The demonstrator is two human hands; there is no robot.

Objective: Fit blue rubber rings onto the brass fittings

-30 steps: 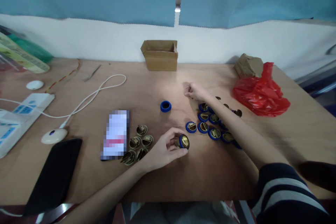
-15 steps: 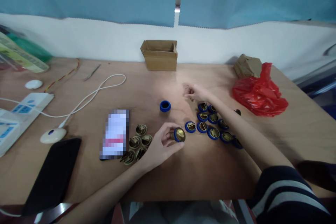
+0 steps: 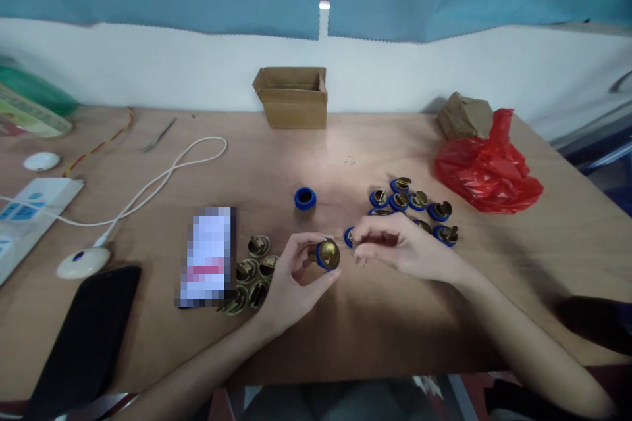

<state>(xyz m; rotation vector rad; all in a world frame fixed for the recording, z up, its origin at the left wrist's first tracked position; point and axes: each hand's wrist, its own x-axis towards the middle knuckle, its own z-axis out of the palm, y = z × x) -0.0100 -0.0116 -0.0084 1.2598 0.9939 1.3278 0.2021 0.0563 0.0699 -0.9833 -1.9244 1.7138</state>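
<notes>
My left hand point(image 3: 296, 279) grips a round brass-coloured piece with a blue ring point(image 3: 328, 254) by its edge, domed gold face toward me. To its right, my right hand point(image 3: 405, 247) is closed in a pinch; whatever its fingertips hold is hidden or too small to name. The two hands are apart. Behind the right hand lie several blue-ringed brass pieces point(image 3: 418, 200), some partly covered by it. A lone blue ring point(image 3: 305, 198) sits beyond my left hand. Several brass pieces without blue rings point(image 3: 258, 246) lie left of that hand. Tiny thin bits point(image 3: 349, 160) rest farther back.
An open cardboard box point(image 3: 296, 108) stands against the wall. At right are a red plastic bag point(image 3: 488, 174) and a brown paper package point(image 3: 464, 117). On the left lie a lit phone point(image 3: 207, 253), a dark phone point(image 3: 89, 335), a white cable point(image 3: 162, 174) and a power strip point(image 3: 44, 210).
My right hand has come back from the tiny bits toward me, close to the piece in my left hand. The left hand keeps its grip. The view has shifted slightly.
</notes>
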